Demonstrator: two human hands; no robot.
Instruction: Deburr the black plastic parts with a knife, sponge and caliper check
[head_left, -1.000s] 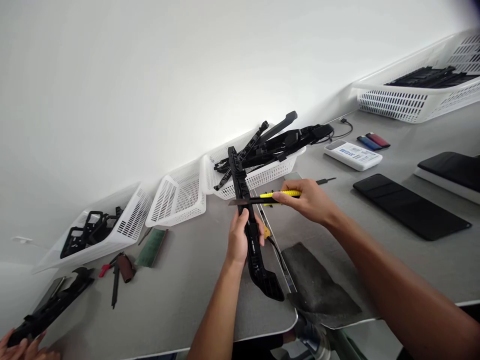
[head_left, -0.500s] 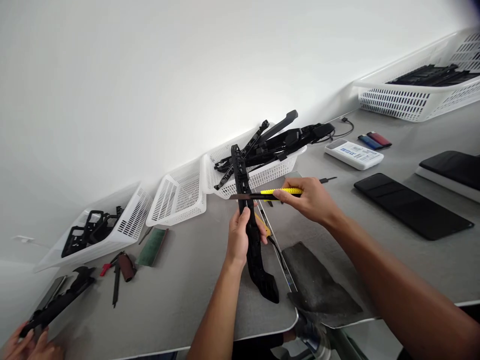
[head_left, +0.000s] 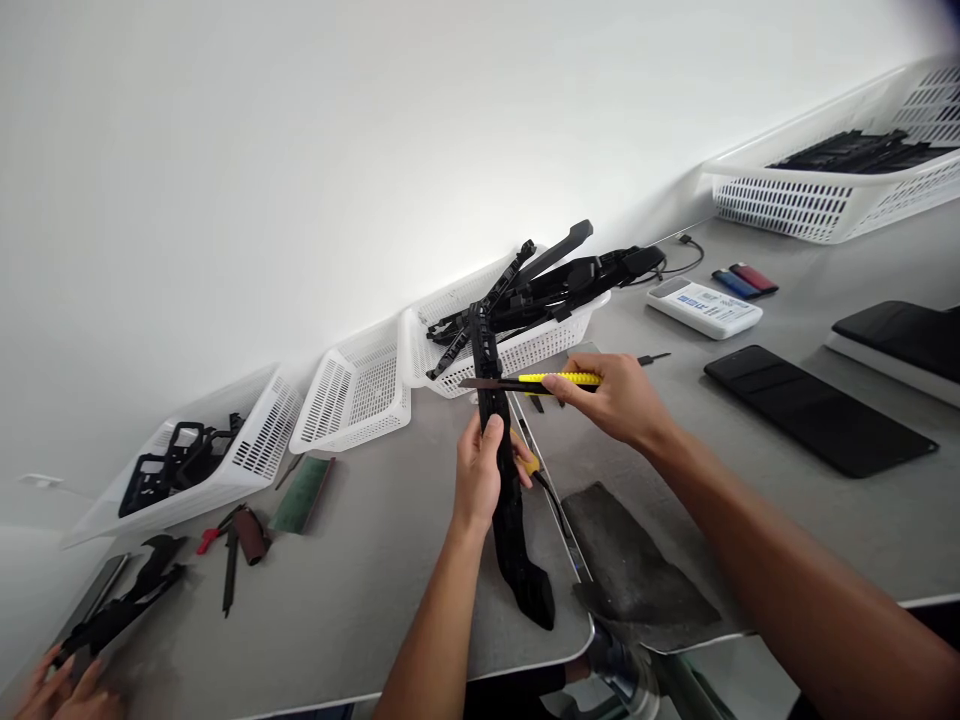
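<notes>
My left hand (head_left: pixel 480 470) is closed around a long black plastic part (head_left: pixel 510 520), which stands out from its grip at both ends. The near end of that part hangs over the table close to its front edge. In my right hand (head_left: pixel 619 395) is a tool with a yellow-and-black ribbed handle (head_left: pixel 559 379) and a narrow, flat, dark blade (head_left: pixel 484 383); whether it is a file or a knife I cannot tell. Its blade lies across the upper stretch of the part, just above my left thumb. A yellow object with a black cable (head_left: pixel 531 464) is partly hidden behind my left fingers.
White baskets hold black parts: one behind the work (head_left: pixel 525 355), others left (head_left: pixel 255 450) and far right (head_left: pixel 787 205). A dark cloth (head_left: pixel 637 560), phone (head_left: pixel 817 410), white box (head_left: pixel 705 308) and green sheet (head_left: pixel 304 495) lie around. A co-worker's hands (head_left: pixel 75 690) hold a black part.
The black part has turned slightly in my left hand, its far end lower and its near end nearer me. The blade now rests a little higher on it.
</notes>
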